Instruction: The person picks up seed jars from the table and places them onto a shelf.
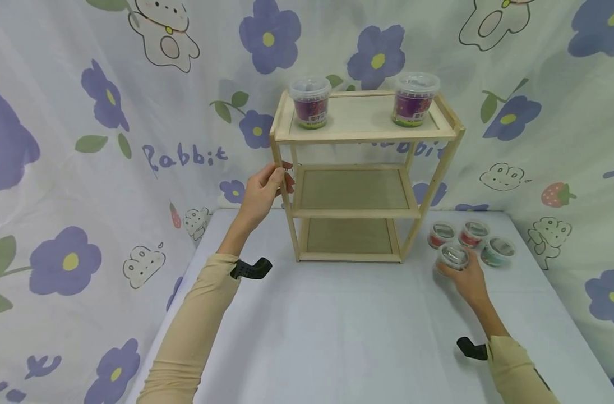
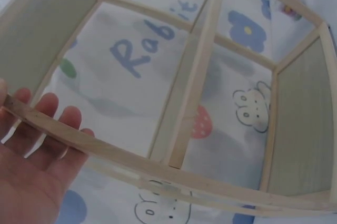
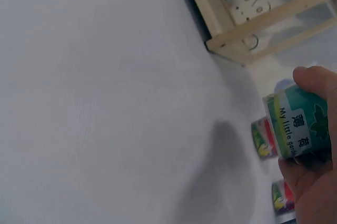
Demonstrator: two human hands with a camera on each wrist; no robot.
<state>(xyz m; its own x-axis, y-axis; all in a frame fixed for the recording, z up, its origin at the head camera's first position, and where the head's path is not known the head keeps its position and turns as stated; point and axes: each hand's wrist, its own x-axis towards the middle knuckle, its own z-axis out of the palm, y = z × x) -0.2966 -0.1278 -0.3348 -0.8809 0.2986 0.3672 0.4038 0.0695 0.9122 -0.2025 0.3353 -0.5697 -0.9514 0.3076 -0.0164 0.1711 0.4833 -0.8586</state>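
1. Fingers of our right hand [image 1: 471, 279] pinch a small tub [image 3: 298, 123] from its sides, thumb opposite the others; it seems raised slightly off the bench [image 1: 347, 331].
2. Fingers of our left hand [image 1: 260, 192] curl round the left front post of the wooden shelf [image 1: 367, 137]. We judge a light, steady hold best here: a hard pull could rock the two purple tubs [image 1: 312, 110] [image 1: 412, 106] on top, up and to the right of these fingers.
3. Two red tubs [image 1: 441, 235] [image 1: 473, 234] lie just beyond our right fingers and a green tub [image 1: 498, 252] just to their right. Lifting straight up before any sideways move should avoid knocking them, and an even squeeze should spare the thin plastic.
4. Within our right fingers, the green label reads "My little gard…", its end covered, with "薄荷" (mint) beside a dark leaf.
5. Purple labels above our left fingers bear writing too small for us to read surely.
6. Just left of those fingers, the cloth [image 1: 185, 188] says "Rabbit"; the same word shows partly behind the shelf.
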